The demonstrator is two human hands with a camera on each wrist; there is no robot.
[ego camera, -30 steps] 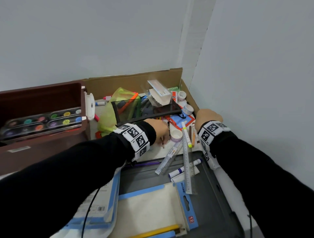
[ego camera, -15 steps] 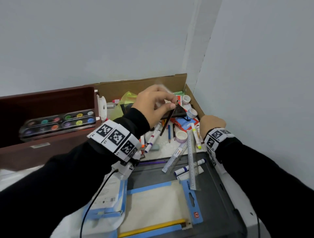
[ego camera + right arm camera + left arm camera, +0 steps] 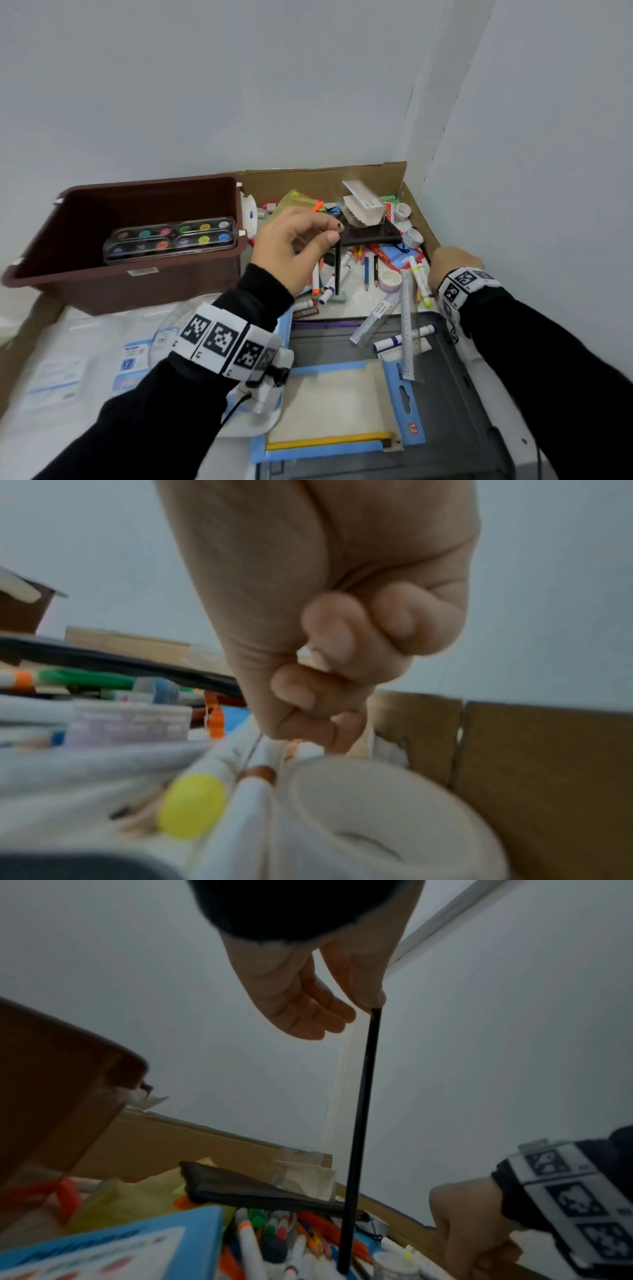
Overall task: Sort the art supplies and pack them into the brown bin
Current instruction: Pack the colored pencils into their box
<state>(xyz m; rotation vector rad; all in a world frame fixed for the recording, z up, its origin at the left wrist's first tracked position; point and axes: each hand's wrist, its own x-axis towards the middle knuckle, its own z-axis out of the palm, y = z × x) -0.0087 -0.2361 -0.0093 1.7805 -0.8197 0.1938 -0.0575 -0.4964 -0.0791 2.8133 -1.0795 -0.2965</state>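
My left hand (image 3: 334,231) is raised above the pile and pinches the top end of a thin black pencil (image 3: 337,267) between thumb and fingertip. The pencil (image 3: 359,1110) hangs straight down, its tip just over the loose markers (image 3: 327,287). To the left stands the brown bin (image 3: 137,284), with a clear paint palette (image 3: 171,236) resting across its front edge. My right hand (image 3: 452,263) sits low at the pile's right side, by the cardboard wall. Its fingers (image 3: 329,696) are curled into a fist above white markers, and I see nothing in them.
A shallow cardboard tray (image 3: 325,178) holds the clutter: a black pouch (image 3: 370,234), tape rolls (image 3: 390,281), pencils, and markers. Rulers (image 3: 407,325) lie over a grey lid (image 3: 445,394) with a canvas pack (image 3: 342,404). Walls stand close behind and to the right.
My left hand lifted out of the pile with the black pencil, which swung from slanted to hanging upright, and moved left. The right hand stayed by the cardboard wall.
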